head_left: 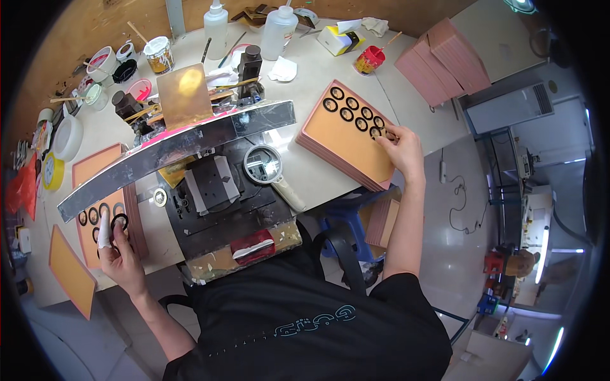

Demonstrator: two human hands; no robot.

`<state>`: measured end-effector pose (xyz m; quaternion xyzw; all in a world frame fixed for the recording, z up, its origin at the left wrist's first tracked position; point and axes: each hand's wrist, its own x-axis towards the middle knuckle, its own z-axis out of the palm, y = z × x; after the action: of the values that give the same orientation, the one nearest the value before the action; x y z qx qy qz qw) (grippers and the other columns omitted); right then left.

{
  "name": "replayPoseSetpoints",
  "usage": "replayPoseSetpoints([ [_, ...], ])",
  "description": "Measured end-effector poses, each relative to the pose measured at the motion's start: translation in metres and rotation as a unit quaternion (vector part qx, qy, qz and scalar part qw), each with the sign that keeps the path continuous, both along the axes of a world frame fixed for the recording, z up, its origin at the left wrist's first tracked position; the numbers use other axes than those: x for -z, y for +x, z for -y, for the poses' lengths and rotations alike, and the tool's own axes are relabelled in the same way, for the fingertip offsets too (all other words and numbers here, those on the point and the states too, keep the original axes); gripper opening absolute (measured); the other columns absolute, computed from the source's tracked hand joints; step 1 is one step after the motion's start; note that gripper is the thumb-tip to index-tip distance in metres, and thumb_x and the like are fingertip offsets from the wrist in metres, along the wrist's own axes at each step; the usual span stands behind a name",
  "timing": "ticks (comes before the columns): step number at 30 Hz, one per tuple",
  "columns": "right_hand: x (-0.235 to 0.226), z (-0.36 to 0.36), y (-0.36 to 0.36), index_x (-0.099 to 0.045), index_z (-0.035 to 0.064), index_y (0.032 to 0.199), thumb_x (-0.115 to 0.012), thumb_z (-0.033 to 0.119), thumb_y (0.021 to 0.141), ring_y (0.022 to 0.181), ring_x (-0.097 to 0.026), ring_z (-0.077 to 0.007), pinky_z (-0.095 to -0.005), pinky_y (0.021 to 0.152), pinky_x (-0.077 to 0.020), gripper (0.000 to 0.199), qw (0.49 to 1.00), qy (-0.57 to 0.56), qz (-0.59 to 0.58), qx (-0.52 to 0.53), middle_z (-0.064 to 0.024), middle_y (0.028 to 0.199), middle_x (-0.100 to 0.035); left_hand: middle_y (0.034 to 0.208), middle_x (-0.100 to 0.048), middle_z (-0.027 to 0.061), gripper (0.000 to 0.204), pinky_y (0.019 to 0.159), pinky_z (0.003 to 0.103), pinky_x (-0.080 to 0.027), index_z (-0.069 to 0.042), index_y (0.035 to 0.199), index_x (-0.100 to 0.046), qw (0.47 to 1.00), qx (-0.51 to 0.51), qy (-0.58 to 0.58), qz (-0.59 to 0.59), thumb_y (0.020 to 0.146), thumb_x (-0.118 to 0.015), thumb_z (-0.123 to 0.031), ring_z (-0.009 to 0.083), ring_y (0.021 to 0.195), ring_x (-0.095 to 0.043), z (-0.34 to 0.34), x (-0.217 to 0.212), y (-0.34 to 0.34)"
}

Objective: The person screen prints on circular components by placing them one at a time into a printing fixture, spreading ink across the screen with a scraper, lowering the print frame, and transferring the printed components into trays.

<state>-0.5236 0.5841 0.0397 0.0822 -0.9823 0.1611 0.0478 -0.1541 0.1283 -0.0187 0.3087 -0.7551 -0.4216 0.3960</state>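
Note:
My left hand (pixel 124 263), one finger in a white cover, pinches a black ring (pixel 119 221) just above the left stack of pink-rimmed orange trays (pixel 136 232). Several more black rings (pixel 93 216) lie on that stack's top tray. On the right, the thumb and fingers of my right hand (pixel 405 151) close on the edge of a black ring (pixel 375 133) at the end of two rows. Those rows rest on the top tray of the right stack (pixel 343 143). My fingertips partly hide that ring, and I cannot tell whether it is lifted.
Between the stacks stands a black press-like fixture (pixel 213 184) behind a curved dark bar (pixel 184 149). A round magnifier (pixel 263 164) lies beside it. Squeeze bottles (pixel 279 32), paint pots (pixel 159 56) and a red pot (pixel 370 60) line the back. More pink trays (pixel 441 63) are piled far right.

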Motion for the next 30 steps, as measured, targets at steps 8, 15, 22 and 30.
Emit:
replayPoseSetpoints([
  [8, -0.007, 0.051, 0.070, -0.075, -0.0022, 0.124, -0.083, 0.007, 0.087, 0.079, -0.060, -0.0111, -0.0224, 0.068, -0.0478, 0.039, 0.974, -0.203, -0.044, -0.093, -0.0041, 0.099, -0.071, 0.116, -0.075, 0.0092, 0.033, 0.086, 0.036, -0.055, -0.003, 0.120, -0.072, 0.974, 0.119, -0.191, 0.006, 0.089, -0.071, 0.009, 0.0264, 0.097, -0.071, -0.038, -0.013, -0.074],
  [15, 0.099, 0.096, 0.128, -0.079, -0.0009, 0.113, -0.084, 0.009, 0.089, 0.064, -0.054, -0.0094, -0.0224, 0.059, -0.0455, 0.026, 0.945, -0.318, 0.026, -0.068, -0.0009, 0.077, -0.070, 0.125, -0.069, 0.0063, 0.027, 0.099, 0.042, -0.054, -0.008, 0.113, -0.073, 0.930, 0.227, -0.287, 0.021, 0.086, -0.076, -0.004, 0.0309, 0.119, -0.066, -0.072, -0.005, -0.108],
  [22, 0.119, 0.097, 0.127, -0.080, -0.0032, 0.100, -0.082, 0.011, 0.093, 0.060, -0.054, -0.0107, -0.0245, 0.057, -0.0465, 0.016, 0.954, -0.275, -0.098, -0.070, -0.0038, 0.073, -0.072, 0.143, -0.064, 0.0069, 0.033, 0.109, 0.046, -0.049, -0.010, 0.121, -0.072, 0.918, 0.261, -0.289, 0.079, 0.088, -0.079, -0.009, 0.0371, 0.139, -0.057, -0.081, -0.007, -0.093],
  [30, 0.117, 0.102, 0.128, -0.078, -0.0043, 0.096, -0.079, 0.011, 0.095, 0.060, -0.055, -0.0122, -0.0262, 0.057, -0.0475, 0.015, 0.964, -0.212, -0.132, -0.093, -0.0058, 0.074, -0.072, 0.141, -0.062, 0.0100, 0.029, 0.117, 0.052, -0.043, -0.006, 0.114, -0.074, 0.910, 0.272, -0.293, 0.110, 0.087, -0.080, -0.016, 0.0398, 0.145, -0.051, -0.076, -0.010, -0.090],
])
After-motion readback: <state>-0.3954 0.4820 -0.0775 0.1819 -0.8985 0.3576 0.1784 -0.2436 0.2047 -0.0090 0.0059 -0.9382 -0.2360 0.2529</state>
